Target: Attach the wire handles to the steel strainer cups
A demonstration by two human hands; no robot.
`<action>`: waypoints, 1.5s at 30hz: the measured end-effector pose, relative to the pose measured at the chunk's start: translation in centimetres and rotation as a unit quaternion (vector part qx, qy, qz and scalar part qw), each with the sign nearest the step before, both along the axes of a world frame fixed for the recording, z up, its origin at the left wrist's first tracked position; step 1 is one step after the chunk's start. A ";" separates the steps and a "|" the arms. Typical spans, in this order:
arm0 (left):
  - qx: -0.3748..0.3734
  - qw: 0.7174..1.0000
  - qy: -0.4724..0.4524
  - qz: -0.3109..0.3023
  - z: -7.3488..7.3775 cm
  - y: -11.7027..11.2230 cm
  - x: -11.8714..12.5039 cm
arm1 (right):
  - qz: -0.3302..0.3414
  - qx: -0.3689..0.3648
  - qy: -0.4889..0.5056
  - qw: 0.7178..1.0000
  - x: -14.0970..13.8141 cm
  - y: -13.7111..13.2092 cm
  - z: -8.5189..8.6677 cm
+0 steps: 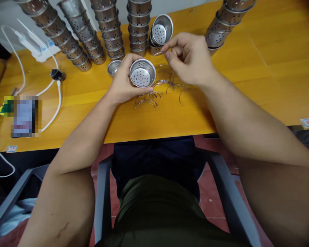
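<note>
My left hand (125, 80) is wrapped round a small metal strainer cup (142, 73), its open mouth tilted toward me and its holed bottom showing. To its right, the thumb and forefinger of my right hand (189, 58) pinch a thin curved wire (158, 53). Under and between my hands lies a loose heap of similar curved wires (164, 82) on the yellow table (154, 123). Just behind the held cup, another strainer cup (162, 31) leans tilted on top of a cup standing on the table. One more small cup (113, 68) sits partly hidden behind my left hand.
Several tall stacks of perforated metal cups (109, 31) line the back of the table, and another stack (218, 27) rises at the right. White cables with a black plug (57, 74) and a blurred-out phone (24, 116) lie at the left. Grey chair arms (103, 195) flank my lap.
</note>
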State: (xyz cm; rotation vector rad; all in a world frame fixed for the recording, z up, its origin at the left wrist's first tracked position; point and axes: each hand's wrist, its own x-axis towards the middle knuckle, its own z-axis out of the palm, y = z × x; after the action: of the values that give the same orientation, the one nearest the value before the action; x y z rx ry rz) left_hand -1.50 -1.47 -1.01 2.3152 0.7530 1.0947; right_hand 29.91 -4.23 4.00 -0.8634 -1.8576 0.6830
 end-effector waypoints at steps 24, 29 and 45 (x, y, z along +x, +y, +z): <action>-0.074 0.996 -0.043 -0.008 -2.0 0.8 0.3 | 0.033 -0.048 -0.012 0.998 -1.1 -2.0 0.5; -0.078 0.995 -0.056 0.002 -2.6 1.2 0.3 | 0.049 -0.057 -0.008 0.997 -1.0 -2.1 0.3; -0.106 0.989 -0.099 -0.009 -1.4 0.4 0.5 | 0.063 0.060 -0.013 0.996 -0.4 0.1 -1.3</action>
State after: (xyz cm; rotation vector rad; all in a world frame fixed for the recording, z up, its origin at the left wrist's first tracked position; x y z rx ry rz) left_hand -0.99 -1.05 -2.36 2.0006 0.7329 1.1562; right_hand 29.47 -4.11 2.67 -0.6849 -1.9672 0.6330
